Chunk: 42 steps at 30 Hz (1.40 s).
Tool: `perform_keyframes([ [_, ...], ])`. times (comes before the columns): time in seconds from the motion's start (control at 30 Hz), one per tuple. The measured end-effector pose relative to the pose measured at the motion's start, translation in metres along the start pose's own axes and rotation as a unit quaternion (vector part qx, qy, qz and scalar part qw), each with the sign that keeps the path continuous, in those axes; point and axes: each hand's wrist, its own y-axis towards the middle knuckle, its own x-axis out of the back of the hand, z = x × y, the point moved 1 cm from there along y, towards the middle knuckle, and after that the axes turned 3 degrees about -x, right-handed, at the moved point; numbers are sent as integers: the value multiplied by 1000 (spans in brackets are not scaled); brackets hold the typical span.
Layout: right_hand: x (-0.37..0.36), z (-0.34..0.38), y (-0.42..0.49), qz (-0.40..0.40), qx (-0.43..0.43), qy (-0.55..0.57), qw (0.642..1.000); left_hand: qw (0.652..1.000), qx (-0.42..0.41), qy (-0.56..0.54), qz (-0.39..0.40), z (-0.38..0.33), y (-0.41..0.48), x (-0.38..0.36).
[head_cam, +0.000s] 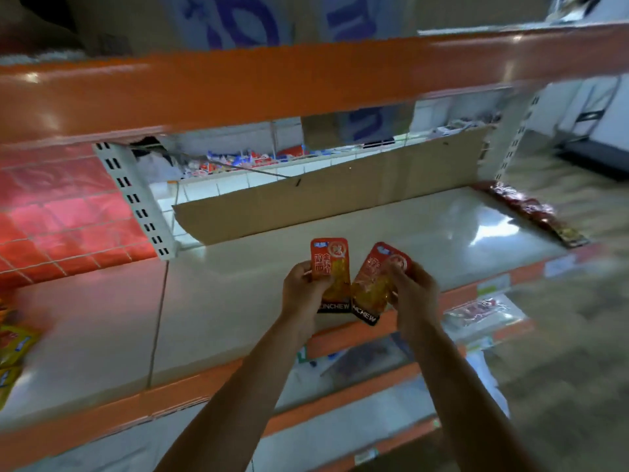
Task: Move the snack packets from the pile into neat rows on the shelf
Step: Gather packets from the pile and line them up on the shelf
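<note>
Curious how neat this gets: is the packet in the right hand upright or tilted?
Tilted. The right hand grips the right packet with its top leaning rightward; the left packet, in the left hand, stands upright.

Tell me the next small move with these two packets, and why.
Probably lay the left packet on the white shelf to start a row: the left hand and right hand each grip one packet above its front, and the right packet is tilted.

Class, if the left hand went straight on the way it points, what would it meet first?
Probably the cardboard at the back of the shelf; the surface between looks bare. The packet in the left hand would touch first; depth is unclear.
</note>
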Motion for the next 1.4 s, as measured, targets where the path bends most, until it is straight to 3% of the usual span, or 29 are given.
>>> perform_keyframes([
  [0.23,46,17,33,-42,-78,73,993,996,31,34,79,6,13,-78],
  [0.43,86,45,64,13,-56,49,997,987,39,38,149,6,42,-155],
  [0.7,132,64,144,-111,-59,22,992,975,26,64,209,-8,92,-233],
  [0.93,158,76,197,-128,-58,-24,990,980,49,19,191,-6,125,-283],
  [1.1,184,92,250,-124,-27,-101,987,989,22,34,141,-2,148,-329],
  [1.3,220,118,310,-108,45,-182,976,971,-86,208,82,1,161,-381],
  [1.4,233,128,327,-98,57,-178,978,955,-100,262,101,7,166,-398],
])
